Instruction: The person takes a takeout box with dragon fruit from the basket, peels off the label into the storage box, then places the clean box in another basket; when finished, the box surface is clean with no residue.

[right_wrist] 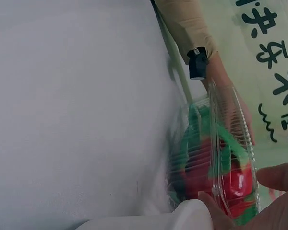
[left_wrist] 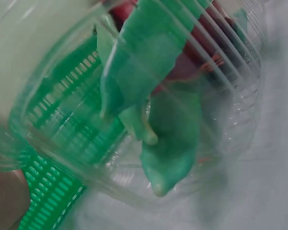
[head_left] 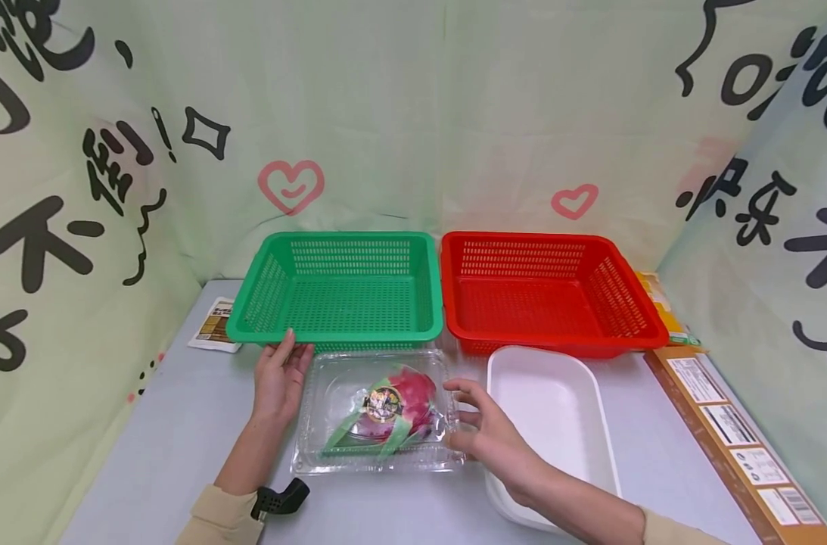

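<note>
A clear plastic clamshell box (head_left: 312,446) lies closed on the table, with a red dragon fruit (head_left: 420,393) with green scales inside and a round label (head_left: 383,404) on its lid. My left hand (head_left: 280,382) is at the box's left side, its fingertips by the front rim of the green basket (head_left: 359,337). At the right side of the box is my right hand (head_left: 484,431), fingers loosely bent and spread beside its edge. The right wrist view shows the thumb and a finger near the box (right_wrist: 216,158); whether they touch it, I cannot tell.
A red basket (head_left: 556,344) stands beside the green one at the back. Partly under my right forearm is a white tray (head_left: 549,409). A small packet (head_left: 216,325) lies at the left, and a long cardboard box (head_left: 733,439) runs along the right edge.
</note>
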{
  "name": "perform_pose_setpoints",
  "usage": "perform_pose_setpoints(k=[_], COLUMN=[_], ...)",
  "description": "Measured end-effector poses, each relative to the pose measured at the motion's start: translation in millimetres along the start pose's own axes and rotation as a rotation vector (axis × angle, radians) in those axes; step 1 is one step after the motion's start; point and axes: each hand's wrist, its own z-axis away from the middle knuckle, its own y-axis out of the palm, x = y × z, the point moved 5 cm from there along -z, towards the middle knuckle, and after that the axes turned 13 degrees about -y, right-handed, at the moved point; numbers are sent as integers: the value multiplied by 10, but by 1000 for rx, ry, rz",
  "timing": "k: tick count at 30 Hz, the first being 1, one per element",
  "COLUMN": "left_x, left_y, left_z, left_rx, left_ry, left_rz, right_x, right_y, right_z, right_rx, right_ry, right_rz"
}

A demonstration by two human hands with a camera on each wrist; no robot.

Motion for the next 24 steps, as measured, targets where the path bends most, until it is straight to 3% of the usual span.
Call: perform_pose_setpoints(k=[11,24], left_x=[-13,-5], left_y=[10,11], left_z=[16,1], left_rx=[6,-12], left_ry=[-10,-27], left_rz=[11,0], right_x=[31,62], right_y=[-42,-96], right_z=[52,66], right_rx=[46,120], right_ry=[23,56], right_rz=[113,104])
